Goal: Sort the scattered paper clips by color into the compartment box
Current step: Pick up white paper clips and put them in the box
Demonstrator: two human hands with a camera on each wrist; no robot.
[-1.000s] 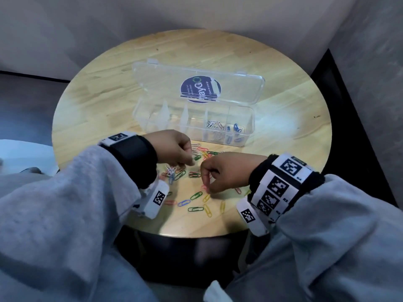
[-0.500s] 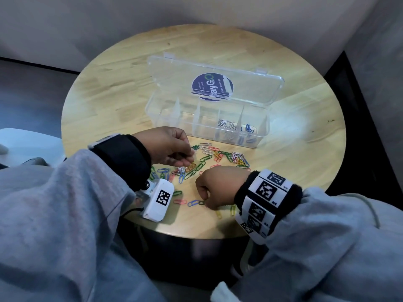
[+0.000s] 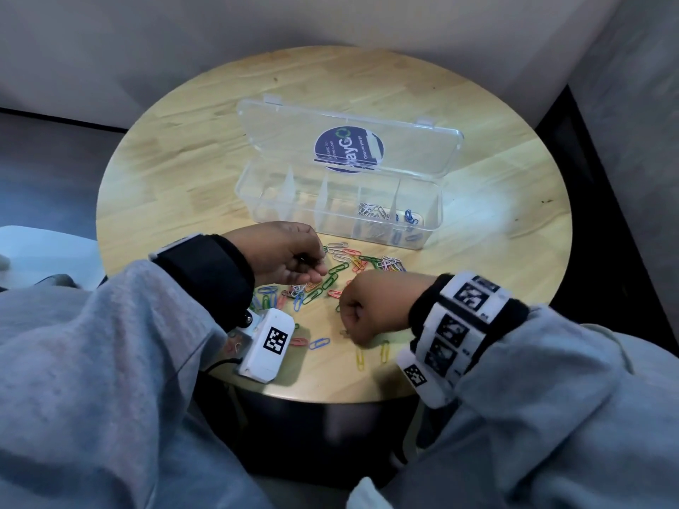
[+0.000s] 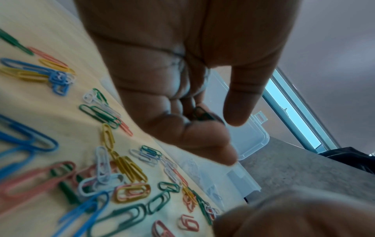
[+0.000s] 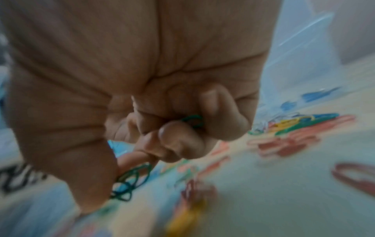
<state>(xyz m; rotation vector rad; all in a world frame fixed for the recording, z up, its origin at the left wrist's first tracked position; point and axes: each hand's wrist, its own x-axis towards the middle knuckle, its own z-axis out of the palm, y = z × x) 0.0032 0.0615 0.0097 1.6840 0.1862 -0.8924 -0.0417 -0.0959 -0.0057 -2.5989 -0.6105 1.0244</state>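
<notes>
Here, in the head view, a round wooden table (image 3: 183,170) carries a clear compartment box (image 3: 330,211) near its centre, lid (image 3: 404,145) open and tilted toward the far edge. White clips (image 3: 373,210) lie in the second compartment from the right end, blue clips (image 3: 408,216) in the rightmost. Scattered paper clips (image 3: 345,264) of mixed colours lie between the box and the near edge. The left hand (image 3: 284,257) hovers over the heap, fingers curled inward. The right hand (image 3: 371,304) is fisted, knuckles down near the near edge, with two yellow clips (image 3: 371,356) just beside it.

Left wrist view: the left hand (image 4: 182,72) has its fingers curled toward the thumb, pinching a green clip (image 4: 202,114); loose blue, pink, yellow, white and green clips cover the tabletop below.

Right wrist view (blurred): the right hand (image 5: 142,80) is tightly closed, green clips (image 5: 192,121) showing among the curled fingers; thumb and forefinger pinch further green clips (image 5: 131,181) against the table.
</notes>
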